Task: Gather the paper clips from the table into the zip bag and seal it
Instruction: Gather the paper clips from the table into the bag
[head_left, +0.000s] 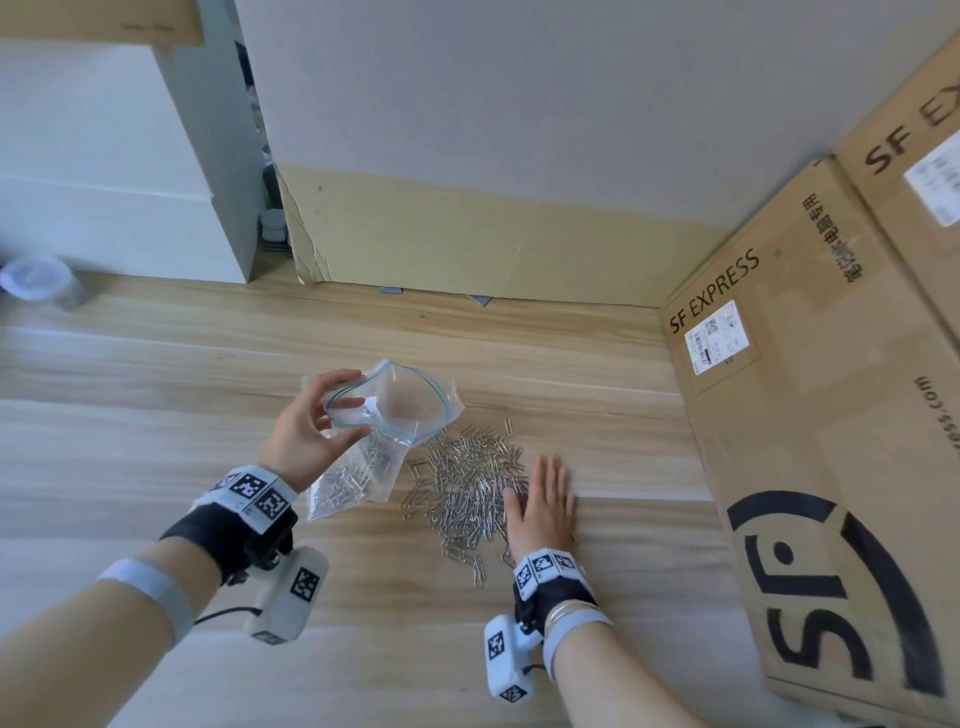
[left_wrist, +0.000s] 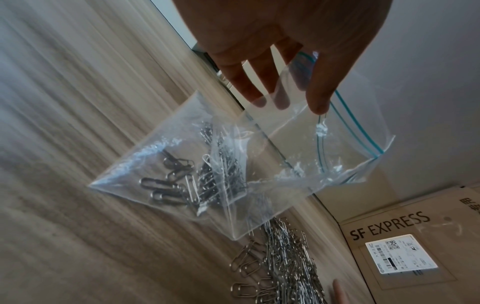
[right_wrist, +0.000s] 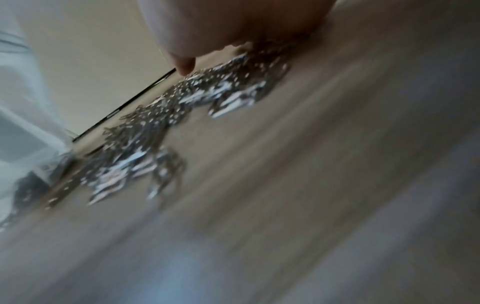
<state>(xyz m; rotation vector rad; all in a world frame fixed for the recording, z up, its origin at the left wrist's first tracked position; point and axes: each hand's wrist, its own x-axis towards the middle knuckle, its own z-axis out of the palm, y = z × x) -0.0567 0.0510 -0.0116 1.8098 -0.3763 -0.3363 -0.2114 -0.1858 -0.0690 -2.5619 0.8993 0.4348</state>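
A clear zip bag (head_left: 374, 436) with a blue seal strip hangs above the wooden table, its mouth held wide. My left hand (head_left: 317, 426) pinches its rim between thumb and fingers; the left wrist view shows the zip bag (left_wrist: 233, 164) with several paper clips (left_wrist: 197, 181) in its lower corner. A heap of silver paper clips (head_left: 467, 483) lies on the table just right of the bag. My right hand (head_left: 545, 504) lies flat, fingers straight, on the heap's right edge. The right wrist view is blurred and shows the paper clips (right_wrist: 182, 115) under the palm.
Large SF EXPRESS cardboard boxes (head_left: 810, 415) stand along the right side. A cardboard panel (head_left: 467, 244) leans on the wall behind the table (head_left: 156, 395). A clear round container (head_left: 36, 280) sits at the far left.
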